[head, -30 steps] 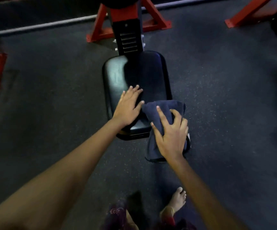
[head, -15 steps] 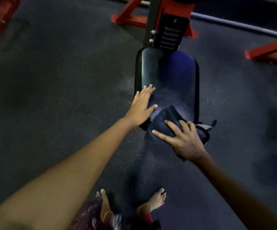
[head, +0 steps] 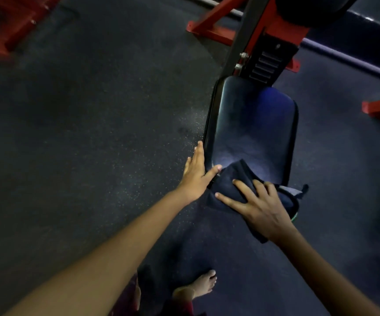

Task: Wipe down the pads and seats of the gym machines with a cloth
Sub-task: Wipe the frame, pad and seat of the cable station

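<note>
No brand or writing can be read on the machine or the cloth. The black seat (head: 250,124) is the landmark here. At its near end lies the dark cloth (head: 236,176), partly on the pad and partly hanging over the near edge. The right hand (head: 260,208) lies flat on the cloth with fingers spread and straight, pressing it, not clenched. The left hand (head: 195,173) is at the left edge of the seat, fingers straight along the side and the thumb reaching onto the pad; it grasps nothing. Behind the seat rises the red and black frame (head: 268,53). Left of the seat the dark floor (head: 93,133) is wide. A bare foot (head: 203,285) stands in front of the seat.
</note>
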